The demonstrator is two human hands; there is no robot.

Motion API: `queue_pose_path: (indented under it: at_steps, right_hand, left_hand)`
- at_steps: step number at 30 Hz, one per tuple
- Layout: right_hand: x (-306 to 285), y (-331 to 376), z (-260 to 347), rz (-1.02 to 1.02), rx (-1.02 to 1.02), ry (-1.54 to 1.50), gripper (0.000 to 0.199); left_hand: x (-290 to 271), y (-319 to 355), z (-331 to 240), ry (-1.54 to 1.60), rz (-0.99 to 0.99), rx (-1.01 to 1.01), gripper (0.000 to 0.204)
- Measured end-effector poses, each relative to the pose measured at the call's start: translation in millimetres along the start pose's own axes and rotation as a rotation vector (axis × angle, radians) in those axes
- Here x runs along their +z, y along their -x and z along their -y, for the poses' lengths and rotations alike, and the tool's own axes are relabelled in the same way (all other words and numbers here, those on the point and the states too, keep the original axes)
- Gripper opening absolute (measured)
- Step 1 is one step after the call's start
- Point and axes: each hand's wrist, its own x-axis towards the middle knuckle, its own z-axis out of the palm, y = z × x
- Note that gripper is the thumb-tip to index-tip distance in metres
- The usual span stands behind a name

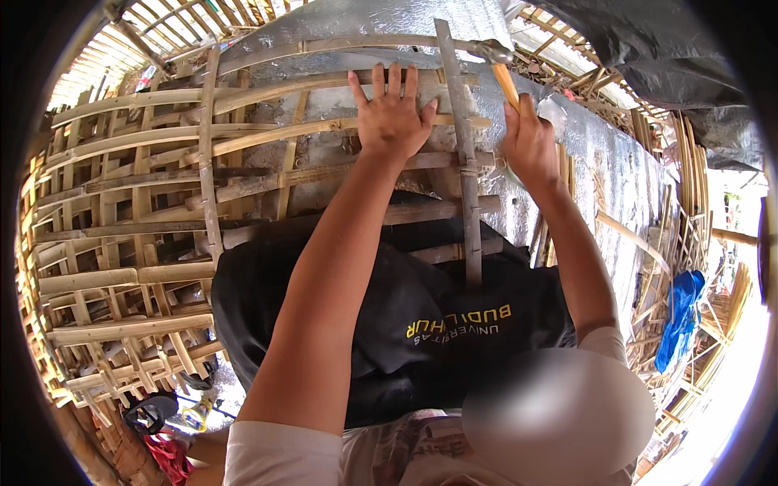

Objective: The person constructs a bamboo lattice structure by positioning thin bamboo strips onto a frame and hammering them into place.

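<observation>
Slats (308, 83) already cross the right upright (468, 186); what fastening remains, I cannot tell. The left hand (393, 117) lies spread on them; the right hand (531, 146) clasps a hammer (506, 83).

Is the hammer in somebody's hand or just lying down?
In the right hand: its fingers curl around the hammer by its wooden handle.

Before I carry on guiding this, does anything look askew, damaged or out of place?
Nothing looks spilled or plainly broken around the hammer in the right hand or under the spread left hand. One oddity: at far right, a crumpled blue sheet, perhaps plastic, sits bunched among bamboo strips.
</observation>
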Motion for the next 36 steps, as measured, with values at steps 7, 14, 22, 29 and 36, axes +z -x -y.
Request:
queue_pose_path:
  at_steps: [7, 14, 22, 29, 36]
  right_hand:
    - [5, -7, -9, 0.078, 0.109, -0.181, 0.029]
    - [7, -8, -10, 0.077, 0.131, -0.198, 0.029]
    - [22, -10, -26, -0.033, 0.076, -0.204, 0.021]
    - [16, -8, -19, 0.033, 0.103, -0.204, 0.029]
    - [13, -11, -20, -0.059, 0.093, -0.278, 0.030]
  left_hand:
    - [1, -13, -1, 0.017, -0.004, -0.015, 0.066]
    - [4, -6, 2, 0.010, 0.000, -0.013, 0.065]
    - [4, -9, 3, 0.013, 0.039, -0.011, 0.065]
    - [-2, -10, -1, 0.007, 0.015, 0.001, 0.066]
    - [1, -7, 2, -0.012, 0.027, -0.004, 0.067]
